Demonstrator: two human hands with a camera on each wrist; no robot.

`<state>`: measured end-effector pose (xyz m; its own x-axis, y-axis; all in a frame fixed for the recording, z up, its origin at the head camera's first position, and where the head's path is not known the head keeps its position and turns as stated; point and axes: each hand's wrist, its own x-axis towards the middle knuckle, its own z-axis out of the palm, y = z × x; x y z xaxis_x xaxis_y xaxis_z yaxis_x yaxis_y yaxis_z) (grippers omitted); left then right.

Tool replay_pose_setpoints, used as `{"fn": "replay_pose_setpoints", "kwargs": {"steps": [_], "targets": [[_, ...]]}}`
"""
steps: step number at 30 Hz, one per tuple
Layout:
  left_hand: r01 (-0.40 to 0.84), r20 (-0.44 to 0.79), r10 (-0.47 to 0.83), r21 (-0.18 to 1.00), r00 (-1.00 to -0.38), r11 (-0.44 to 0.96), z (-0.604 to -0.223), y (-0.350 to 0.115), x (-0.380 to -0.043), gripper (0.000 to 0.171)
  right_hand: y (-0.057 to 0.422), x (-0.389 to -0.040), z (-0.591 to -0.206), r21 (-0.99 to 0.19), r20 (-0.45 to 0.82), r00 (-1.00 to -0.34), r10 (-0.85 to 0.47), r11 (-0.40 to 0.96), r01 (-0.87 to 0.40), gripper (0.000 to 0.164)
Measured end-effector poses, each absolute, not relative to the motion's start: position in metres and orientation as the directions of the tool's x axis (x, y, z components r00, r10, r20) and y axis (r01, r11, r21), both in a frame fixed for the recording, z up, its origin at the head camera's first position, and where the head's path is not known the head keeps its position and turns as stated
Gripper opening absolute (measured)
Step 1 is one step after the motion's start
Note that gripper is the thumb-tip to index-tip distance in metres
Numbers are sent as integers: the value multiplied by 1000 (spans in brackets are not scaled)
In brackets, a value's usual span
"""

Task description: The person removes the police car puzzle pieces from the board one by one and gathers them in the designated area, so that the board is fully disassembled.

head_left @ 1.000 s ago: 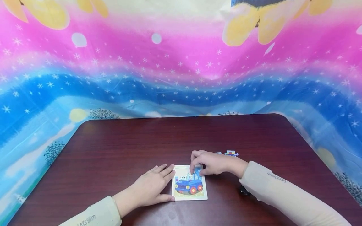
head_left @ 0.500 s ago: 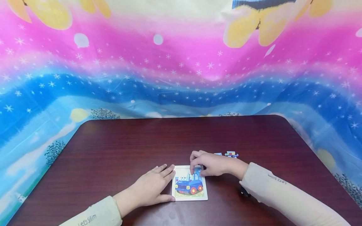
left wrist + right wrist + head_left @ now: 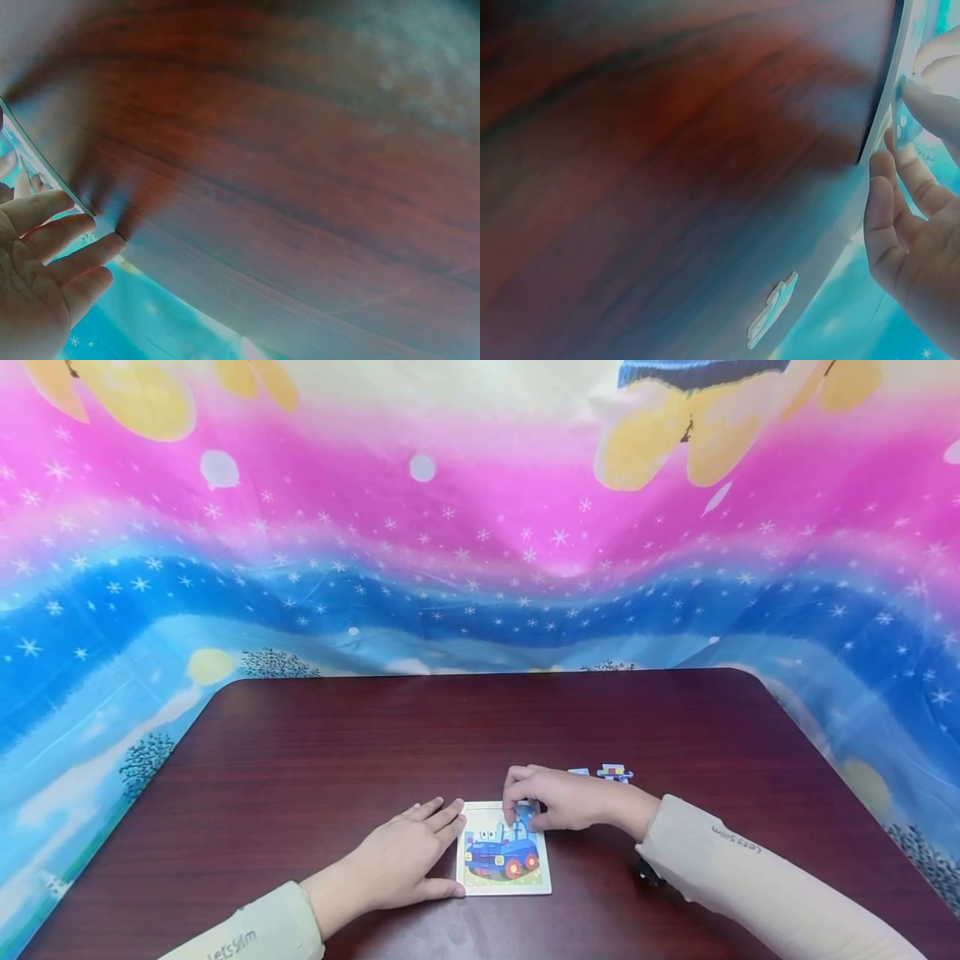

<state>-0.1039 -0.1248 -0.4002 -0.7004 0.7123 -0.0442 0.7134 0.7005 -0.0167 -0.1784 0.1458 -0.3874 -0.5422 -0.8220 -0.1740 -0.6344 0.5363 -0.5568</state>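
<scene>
A square puzzle tray (image 3: 504, 891) lay flat on the dark reddish-brown, wood-grained surface (image 3: 375, 727), near the edge closest to the person. Its frame was pale and narrow, and the picture inside showed a blue car (image 3: 497, 855) with round white eyes, yellow headlights and red wheels with yellow centres. Below the wheels ran a yellowish ground. A pale area took up the upper left of the tray, while the upper right was blue.

The left hand (image 3: 397, 856) rested with its fingers straight and released, the fingertips and the thumb tip touching the tray's left edge. The right hand (image 3: 564, 797) was over the upper right corner, its fingers bent and pinching a blue puzzle piece (image 3: 906, 124) with white spots against the thumb; the right wrist view showed that piece tilted on edge.

Beyond the right wrist, on the surface, lay two loose pieces: a light blue one (image 3: 578, 772), partly hidden, and a multicoloured one (image 3: 615, 772) with red, yellow and blue on it. Behind everything hung a pink and blue cloth (image 3: 450, 552) patterned with snowflakes.
</scene>
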Motion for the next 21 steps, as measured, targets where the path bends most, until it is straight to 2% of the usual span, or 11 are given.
{"fn": "replay_pose_setpoints", "kwargs": {"steps": [5, 12, 21], "targets": [[713, -42, 712, -17, -701, 701, -400, -125, -104, 83, 143, -179, -387, -573, -196, -539, -820, 541, -615, 20], [714, -36, 713, -18, -700, 700, -401, -125, -104, 84, 146, -180, -391, -609, -164, -522, -837, 502, -614, 19], [711, -40, 710, -25, -703, 703, -401, -125, -105, 83, 151, -183, -390, -662, -137, -545, -827, 485, -571, 22]]}}
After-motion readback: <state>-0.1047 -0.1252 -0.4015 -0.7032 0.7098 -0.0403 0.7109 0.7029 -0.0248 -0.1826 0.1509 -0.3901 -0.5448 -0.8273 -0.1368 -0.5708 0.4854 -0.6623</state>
